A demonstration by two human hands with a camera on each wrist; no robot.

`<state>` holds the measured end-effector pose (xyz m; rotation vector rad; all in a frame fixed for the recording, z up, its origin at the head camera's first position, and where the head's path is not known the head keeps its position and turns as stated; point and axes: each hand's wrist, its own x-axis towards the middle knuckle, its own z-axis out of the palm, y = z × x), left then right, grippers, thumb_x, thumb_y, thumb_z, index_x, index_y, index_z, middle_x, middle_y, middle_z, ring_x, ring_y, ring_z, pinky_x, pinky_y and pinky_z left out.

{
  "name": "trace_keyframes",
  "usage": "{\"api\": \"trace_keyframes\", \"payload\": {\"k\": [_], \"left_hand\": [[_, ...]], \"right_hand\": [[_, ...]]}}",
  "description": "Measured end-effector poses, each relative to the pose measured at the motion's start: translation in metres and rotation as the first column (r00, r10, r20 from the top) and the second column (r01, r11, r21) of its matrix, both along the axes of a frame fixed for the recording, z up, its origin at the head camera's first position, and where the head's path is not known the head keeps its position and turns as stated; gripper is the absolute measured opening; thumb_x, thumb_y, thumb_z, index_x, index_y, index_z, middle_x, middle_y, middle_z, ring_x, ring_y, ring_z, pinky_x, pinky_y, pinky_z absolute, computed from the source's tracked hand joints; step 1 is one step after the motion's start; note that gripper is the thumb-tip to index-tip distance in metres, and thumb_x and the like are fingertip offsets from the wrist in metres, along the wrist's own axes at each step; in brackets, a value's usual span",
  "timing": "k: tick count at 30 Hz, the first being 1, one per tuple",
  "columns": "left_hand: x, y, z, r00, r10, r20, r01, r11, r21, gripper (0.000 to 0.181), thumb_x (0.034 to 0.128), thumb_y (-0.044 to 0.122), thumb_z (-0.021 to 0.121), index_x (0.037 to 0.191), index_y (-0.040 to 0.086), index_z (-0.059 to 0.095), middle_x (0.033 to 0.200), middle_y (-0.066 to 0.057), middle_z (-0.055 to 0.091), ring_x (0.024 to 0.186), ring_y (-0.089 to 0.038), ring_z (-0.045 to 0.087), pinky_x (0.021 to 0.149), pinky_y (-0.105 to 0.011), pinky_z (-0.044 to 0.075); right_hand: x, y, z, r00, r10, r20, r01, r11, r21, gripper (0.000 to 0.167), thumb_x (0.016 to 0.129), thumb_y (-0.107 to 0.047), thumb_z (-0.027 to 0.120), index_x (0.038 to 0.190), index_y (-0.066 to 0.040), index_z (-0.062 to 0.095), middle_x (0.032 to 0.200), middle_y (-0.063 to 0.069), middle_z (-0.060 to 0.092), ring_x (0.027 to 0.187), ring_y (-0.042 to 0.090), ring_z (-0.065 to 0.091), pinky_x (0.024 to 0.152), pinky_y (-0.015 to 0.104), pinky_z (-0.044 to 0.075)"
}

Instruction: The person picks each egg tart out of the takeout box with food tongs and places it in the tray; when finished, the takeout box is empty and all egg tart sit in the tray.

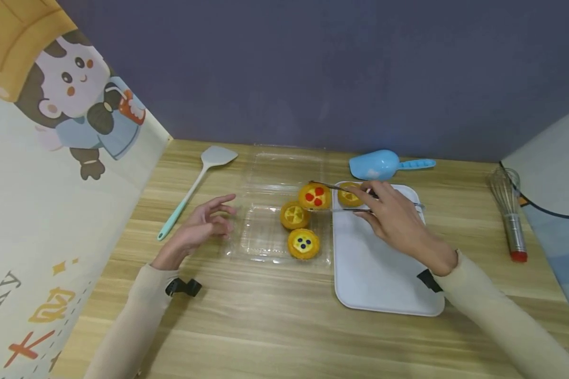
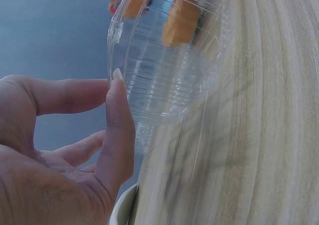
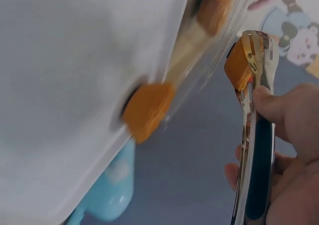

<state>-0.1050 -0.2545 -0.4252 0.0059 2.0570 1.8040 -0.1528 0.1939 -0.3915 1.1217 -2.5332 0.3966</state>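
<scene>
My left hand [image 1: 199, 226] [image 2: 60, 170] pinches the left rim of an open clear plastic container [image 1: 261, 231] [image 2: 159, 80] between thumb and finger. In its right part sit a tart with yellow wedges [image 1: 294, 215] and a tart with dark blue dots [image 1: 303, 244]. My right hand [image 1: 400, 221] [image 3: 299, 130] grips metal tongs [image 3: 261, 155], whose ends clasp a red-dotted tart [image 1: 315, 197] [image 3: 238, 68], raised over the container's upper right. Under the tongs, another yellow-wedge tart [image 1: 349, 195] [image 3: 149, 110] lies at the white tray's [image 1: 389, 273] [image 3: 75, 85] upper left corner.
Left of the container lies a spatula [image 1: 196, 184] with a mint handle. A blue scoop [image 1: 379, 164] [image 3: 112, 190] is behind the tray. The whisk [image 1: 509, 216] lies at the far right, near a black cable [image 1: 550, 213]. A dark wall [image 1: 313, 73] stands behind.
</scene>
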Motion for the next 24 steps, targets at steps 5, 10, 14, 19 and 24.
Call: {"api": "trace_keyframes", "payload": {"k": [5,10,14,19,24], "left_hand": [[0.0,0.0,0.0,1.0,-0.001,-0.002,0.001,1.0,-0.002,0.085,0.0901,-0.014,0.057,0.165,0.011,0.027,0.145,-0.024,0.043,0.087,-0.01,0.064,0.075,-0.026,0.063],[-0.001,-0.001,-0.001,1.0,-0.006,-0.007,0.006,1.0,0.005,0.084,0.0909,-0.014,0.057,0.166,0.009,0.025,0.145,-0.024,0.042,0.088,-0.01,0.065,0.076,-0.026,0.064],[-0.001,-0.001,-0.002,1.0,-0.004,-0.007,0.004,1.0,0.0,0.084,0.0914,-0.013,0.058,0.166,0.01,0.025,0.145,-0.024,0.043,0.087,-0.01,0.065,0.075,-0.025,0.063],[-0.001,-0.001,-0.002,1.0,-0.002,-0.005,0.002,1.0,0.0,0.085,0.0912,-0.013,0.059,0.166,0.011,0.026,0.144,-0.022,0.043,0.087,-0.011,0.065,0.075,-0.025,0.063],[-0.001,-0.001,-0.002,1.0,0.002,0.002,-0.002,1.0,0.003,0.085,0.0911,-0.013,0.059,0.166,0.01,0.026,0.144,-0.021,0.044,0.087,-0.011,0.066,0.075,-0.025,0.063]], "right_hand": [[0.0,0.03,-0.001,0.997,-0.065,-0.035,0.065,0.998,0.004,0.059,0.085,-0.008,0.084,0.141,-0.008,0.063,0.116,0.017,0.06,0.085,0.027,0.053,0.062,0.038,0.045],[-0.001,0.061,-0.004,0.99,-0.13,-0.046,0.132,0.991,0.035,0.059,0.084,-0.008,0.085,0.139,-0.006,0.065,0.113,0.02,0.06,0.08,0.027,0.053,0.058,0.039,0.043],[-0.002,0.084,-0.008,0.983,-0.182,-0.036,0.183,0.982,0.034,0.059,0.082,-0.008,0.086,0.138,-0.005,0.065,0.114,0.021,0.061,0.08,0.029,0.055,0.056,0.04,0.043],[-0.002,0.111,-0.015,0.967,-0.256,-0.003,0.256,0.965,0.057,0.06,0.083,-0.008,0.085,0.139,-0.002,0.064,0.115,0.022,0.06,0.081,0.031,0.056,0.055,0.039,0.043],[0.001,0.132,-0.023,0.959,-0.282,0.0,0.281,0.956,0.082,0.059,0.084,-0.007,0.083,0.139,0.0,0.062,0.115,0.025,0.059,0.086,0.036,0.056,0.053,0.038,0.042]]}}
